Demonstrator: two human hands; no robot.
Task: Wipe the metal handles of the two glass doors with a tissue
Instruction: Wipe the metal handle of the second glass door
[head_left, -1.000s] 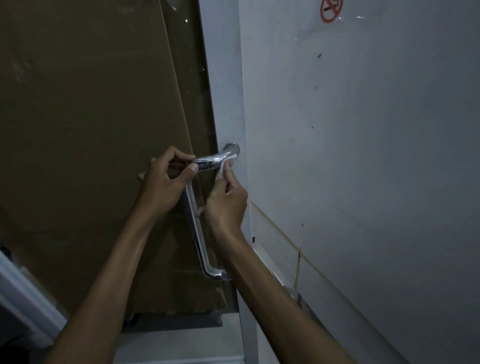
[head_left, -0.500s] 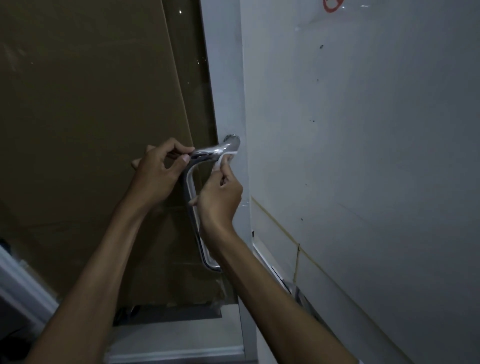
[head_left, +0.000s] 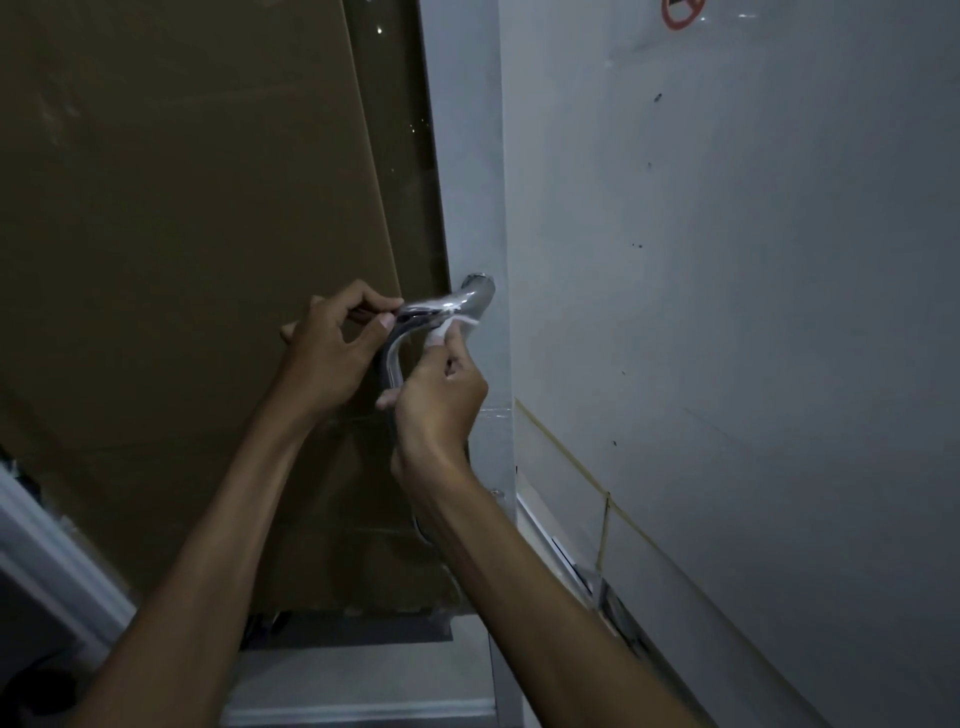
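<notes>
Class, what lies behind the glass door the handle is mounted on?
Brown cardboard fills the view behind the glass door; whatever stands behind that cardboard is covered.

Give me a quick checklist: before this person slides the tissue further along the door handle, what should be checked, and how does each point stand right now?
1. Tissue in hand: ok, the right hand pinches it.
2. Tissue touching metal: ok, it presses under the upper bend of the handle.
3. Handle steadied: ok, the left hand pinches the top bar.
4. Path down the bar free: not ok, the right hand and forearm cover most of the vertical bar.
5. Lower end wiped: cannot tell, it is hidden.
6. Second door's handle: cannot tell, it is not in view.
</notes>
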